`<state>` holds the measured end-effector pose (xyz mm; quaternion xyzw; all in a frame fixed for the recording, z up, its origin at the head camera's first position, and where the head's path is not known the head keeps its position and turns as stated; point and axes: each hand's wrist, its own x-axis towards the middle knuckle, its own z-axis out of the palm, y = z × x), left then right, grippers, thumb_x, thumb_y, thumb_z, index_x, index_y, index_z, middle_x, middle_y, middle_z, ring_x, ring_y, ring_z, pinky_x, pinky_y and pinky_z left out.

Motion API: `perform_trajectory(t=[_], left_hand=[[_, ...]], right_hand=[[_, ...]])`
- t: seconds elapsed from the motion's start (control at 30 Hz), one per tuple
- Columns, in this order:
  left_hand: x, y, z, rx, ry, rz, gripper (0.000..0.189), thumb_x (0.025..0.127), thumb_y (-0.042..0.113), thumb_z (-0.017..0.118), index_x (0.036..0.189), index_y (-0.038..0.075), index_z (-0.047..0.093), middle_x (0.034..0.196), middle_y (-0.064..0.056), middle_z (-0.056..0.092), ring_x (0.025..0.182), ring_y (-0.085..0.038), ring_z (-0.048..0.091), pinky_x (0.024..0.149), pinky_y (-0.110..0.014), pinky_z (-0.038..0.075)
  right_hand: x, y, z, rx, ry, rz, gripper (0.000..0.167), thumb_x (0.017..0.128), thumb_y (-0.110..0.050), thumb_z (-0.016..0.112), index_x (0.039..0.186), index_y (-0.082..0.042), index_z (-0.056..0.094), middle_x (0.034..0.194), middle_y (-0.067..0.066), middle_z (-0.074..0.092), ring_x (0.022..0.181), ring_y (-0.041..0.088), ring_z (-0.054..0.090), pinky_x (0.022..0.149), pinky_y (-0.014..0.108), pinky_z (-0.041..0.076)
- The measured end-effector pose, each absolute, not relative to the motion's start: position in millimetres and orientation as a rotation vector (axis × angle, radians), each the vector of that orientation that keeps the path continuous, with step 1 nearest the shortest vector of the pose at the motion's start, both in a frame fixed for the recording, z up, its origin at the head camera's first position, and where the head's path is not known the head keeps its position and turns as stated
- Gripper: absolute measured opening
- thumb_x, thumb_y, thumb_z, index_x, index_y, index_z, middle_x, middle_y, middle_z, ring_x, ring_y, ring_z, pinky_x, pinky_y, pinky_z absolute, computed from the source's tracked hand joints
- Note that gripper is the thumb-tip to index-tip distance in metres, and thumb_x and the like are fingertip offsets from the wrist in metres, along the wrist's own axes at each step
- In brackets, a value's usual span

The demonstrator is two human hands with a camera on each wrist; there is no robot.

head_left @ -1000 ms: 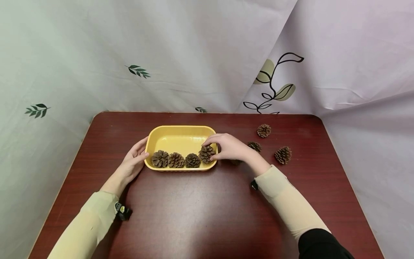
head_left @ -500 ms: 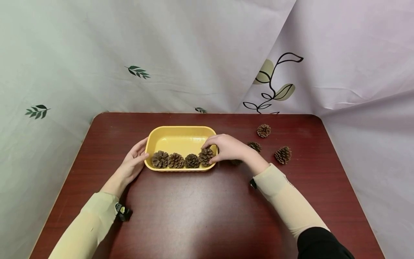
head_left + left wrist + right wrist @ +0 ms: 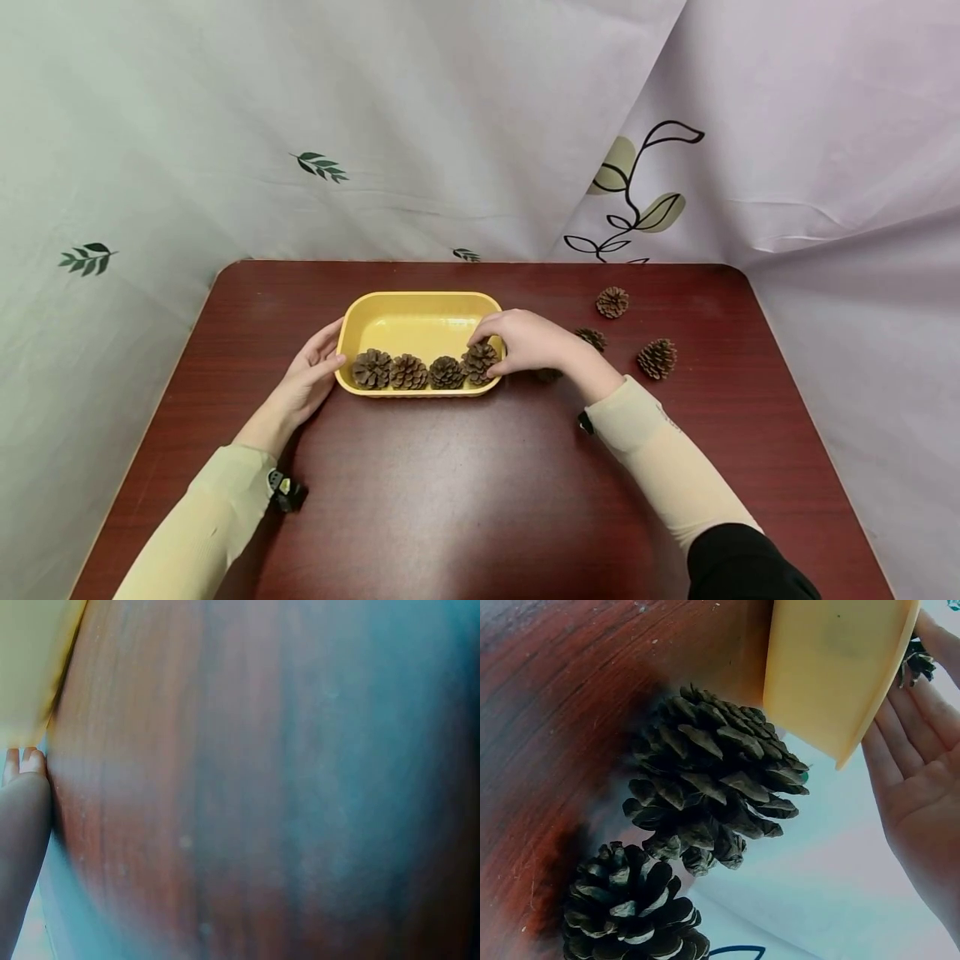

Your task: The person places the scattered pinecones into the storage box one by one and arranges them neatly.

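Note:
A yellow tray [image 3: 420, 333] sits on the dark red table with several pine cones in a row along its near wall, among them a left-end cone [image 3: 372, 368], a second cone [image 3: 408, 372] and a third cone [image 3: 447, 372]. At the right end of that row, my right hand [image 3: 528, 340] holds a pine cone [image 3: 478, 360] between thumb and fingers, inside the tray. My left hand [image 3: 309, 369] holds the tray's left end, thumb at the rim and fingers along the outer wall. Only fingertips and a yellow wall [image 3: 30, 667] show in the left wrist view.
Several loose pine cones lie right of the tray: a far cone [image 3: 612, 302], a right cone [image 3: 657, 359], one [image 3: 591, 339] behind my right wrist and one [image 3: 549, 376] mostly hidden under it. A patterned white cloth [image 3: 465, 125] hangs behind the table.
My right hand has lowered the pine cone slightly toward the tray's near right corner, then held nearly still. The left hand and the other cones have not visibly moved.

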<state>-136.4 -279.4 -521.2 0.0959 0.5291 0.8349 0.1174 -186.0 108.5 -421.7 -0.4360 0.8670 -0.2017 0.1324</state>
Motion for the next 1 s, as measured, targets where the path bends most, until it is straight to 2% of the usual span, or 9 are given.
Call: perform_trajectory(t=[0.4,0.57,1.0], left_hand=[[-137.1,-278.7,-522.8,0.286,1.564,2.439,0.058,0.104,-0.014,0.044,0.152,0.019,0.052,0.148,0.011,0.062,0.134,-0.002,0.058,0.108,-0.017,0.051],[-137.2,-279.5,-523.3,0.283,1.571,2.437,0.058,0.105,-0.014,0.043,0.150,0.021,0.053,0.148,0.011,0.062,0.134,-0.001,0.058,0.107,-0.017,0.051],[-137.3,-279.4,-523.2,0.290,1.568,2.439,0.059,0.104,-0.015,0.042,0.150,0.021,0.054,0.147,0.010,0.063,0.132,-0.002,0.060,0.106,-0.017,0.052]], right_hand=[[-183.9,107.0,-420.2,-1.241,2.545,-0.530,0.046,0.084,-0.030,0.091,0.125,-0.012,0.077,0.128,0.004,0.076,0.123,0.021,0.070,0.112,0.040,0.053],[-183.0,105.3,-419.8,-1.234,2.558,-0.489,0.045,0.085,-0.028,0.089,0.126,-0.013,0.077,0.130,0.003,0.075,0.127,0.021,0.069,0.114,0.040,0.052],[-180.0,100.9,-419.9,-1.229,2.585,-0.406,0.043,0.084,-0.028,0.090,0.124,-0.015,0.078,0.126,0.001,0.077,0.123,0.019,0.070,0.110,0.039,0.054]])
